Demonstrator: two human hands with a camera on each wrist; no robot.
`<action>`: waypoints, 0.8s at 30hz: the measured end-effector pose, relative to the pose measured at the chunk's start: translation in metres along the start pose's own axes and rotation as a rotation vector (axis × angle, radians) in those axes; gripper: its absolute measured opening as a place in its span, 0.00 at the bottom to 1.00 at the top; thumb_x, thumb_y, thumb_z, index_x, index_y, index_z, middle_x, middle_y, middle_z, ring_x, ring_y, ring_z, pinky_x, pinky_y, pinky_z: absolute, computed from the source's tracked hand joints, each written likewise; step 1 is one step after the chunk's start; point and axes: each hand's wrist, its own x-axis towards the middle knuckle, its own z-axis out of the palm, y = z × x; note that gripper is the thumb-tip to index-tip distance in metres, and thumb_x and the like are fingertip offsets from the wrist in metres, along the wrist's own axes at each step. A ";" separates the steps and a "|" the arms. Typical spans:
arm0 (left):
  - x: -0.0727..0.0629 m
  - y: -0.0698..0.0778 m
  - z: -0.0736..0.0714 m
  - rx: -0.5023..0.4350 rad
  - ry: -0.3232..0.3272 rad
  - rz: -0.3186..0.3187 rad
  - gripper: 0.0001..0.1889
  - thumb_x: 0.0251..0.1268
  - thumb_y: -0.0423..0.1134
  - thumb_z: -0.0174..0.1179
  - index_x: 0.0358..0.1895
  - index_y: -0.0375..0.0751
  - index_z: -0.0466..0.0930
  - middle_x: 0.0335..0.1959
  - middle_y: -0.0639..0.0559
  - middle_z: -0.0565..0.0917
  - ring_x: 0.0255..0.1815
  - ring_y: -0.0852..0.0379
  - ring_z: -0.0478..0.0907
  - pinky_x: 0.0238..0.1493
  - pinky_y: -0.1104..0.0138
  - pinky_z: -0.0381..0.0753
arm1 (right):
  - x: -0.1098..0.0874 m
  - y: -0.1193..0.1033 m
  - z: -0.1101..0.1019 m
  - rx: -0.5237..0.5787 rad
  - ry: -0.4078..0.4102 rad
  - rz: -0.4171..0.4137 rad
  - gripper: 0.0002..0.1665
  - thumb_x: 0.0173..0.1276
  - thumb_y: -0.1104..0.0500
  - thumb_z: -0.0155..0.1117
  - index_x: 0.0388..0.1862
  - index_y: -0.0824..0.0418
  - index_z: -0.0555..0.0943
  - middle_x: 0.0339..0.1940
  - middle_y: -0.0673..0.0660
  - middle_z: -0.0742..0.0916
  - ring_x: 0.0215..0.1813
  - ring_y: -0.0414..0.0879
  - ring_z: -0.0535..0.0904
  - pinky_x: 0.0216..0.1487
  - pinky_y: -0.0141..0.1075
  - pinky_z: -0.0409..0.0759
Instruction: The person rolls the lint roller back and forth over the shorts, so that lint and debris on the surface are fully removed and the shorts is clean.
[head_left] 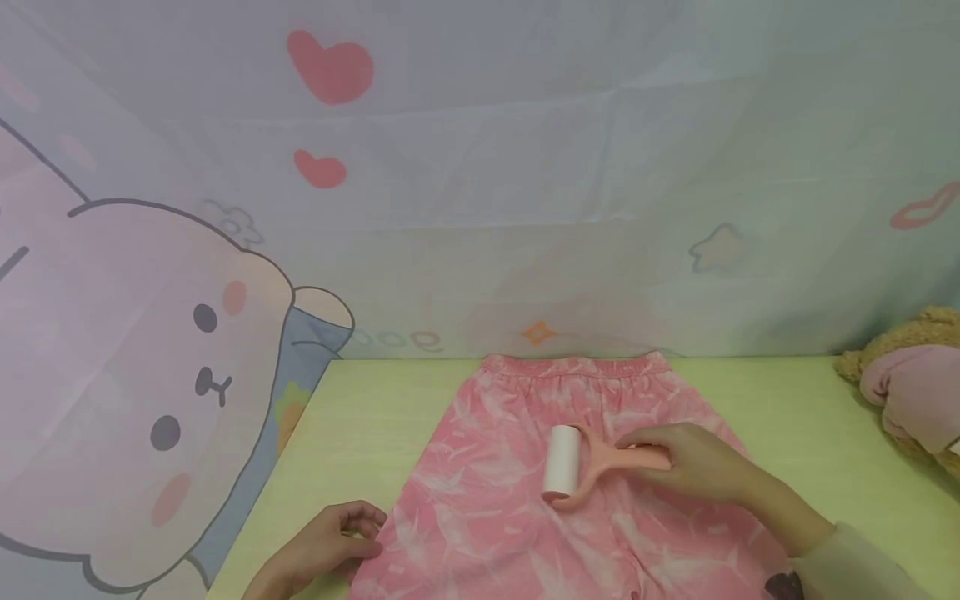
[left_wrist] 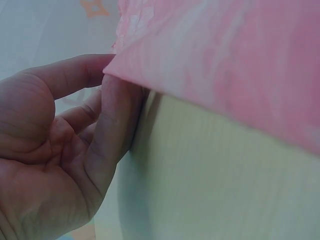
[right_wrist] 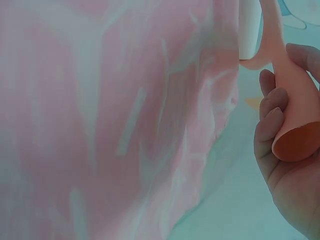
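Note:
Pink patterned shorts (head_left: pixel 480 467) lie spread on the table, their gathered waistband (head_left: pixel 577 367) toward the back edge. My right hand (head_left: pixel 693 462) grips the orange handle of a lint roller (head_left: pixel 600 462); its white roll (head_left: pixel 561 461) lies over the middle of the shorts. In the right wrist view, fingers (right_wrist: pixel 272 110) curl around the handle's hollow end. At the left edge of the shorts, my left hand (head_left: pixel 330 537) pinches the fabric between thumb and finger. The left wrist view shows this hem (left_wrist: pixel 130 75) raised off the tabletop.
The pale yellow-green table (head_left: pixel 360 425) ends at the back against a hanging cloth (head_left: pixel 480 183) printed with hearts and a cartoon animal. A plush toy (head_left: pixel 911 383) in pink clothing sits at the right. Something dark (head_left: pixel 783 585) shows by the right sleeve.

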 end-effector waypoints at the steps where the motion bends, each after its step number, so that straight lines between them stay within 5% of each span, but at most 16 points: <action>1: 0.000 0.000 0.000 -0.002 -0.002 0.003 0.17 0.65 0.33 0.70 0.54 0.32 0.81 0.37 0.48 0.83 0.36 0.52 0.82 0.35 0.62 0.83 | 0.003 -0.002 0.002 0.003 -0.008 0.001 0.13 0.70 0.42 0.72 0.52 0.36 0.86 0.43 0.32 0.86 0.39 0.31 0.81 0.44 0.37 0.81; 10: -0.001 -0.001 0.000 0.004 -0.005 0.030 0.17 0.64 0.33 0.71 0.53 0.32 0.81 0.37 0.47 0.83 0.37 0.51 0.82 0.37 0.62 0.82 | 0.025 -0.015 0.019 -0.006 -0.018 0.016 0.16 0.70 0.41 0.72 0.55 0.36 0.86 0.52 0.36 0.87 0.52 0.37 0.83 0.52 0.44 0.82; 24: -0.001 0.000 0.000 0.003 -0.004 0.021 0.16 0.64 0.33 0.70 0.53 0.32 0.81 0.37 0.47 0.82 0.37 0.51 0.81 0.37 0.62 0.82 | 0.065 -0.046 0.049 -0.016 -0.031 0.006 0.21 0.70 0.31 0.66 0.54 0.38 0.87 0.49 0.37 0.88 0.50 0.40 0.84 0.52 0.48 0.81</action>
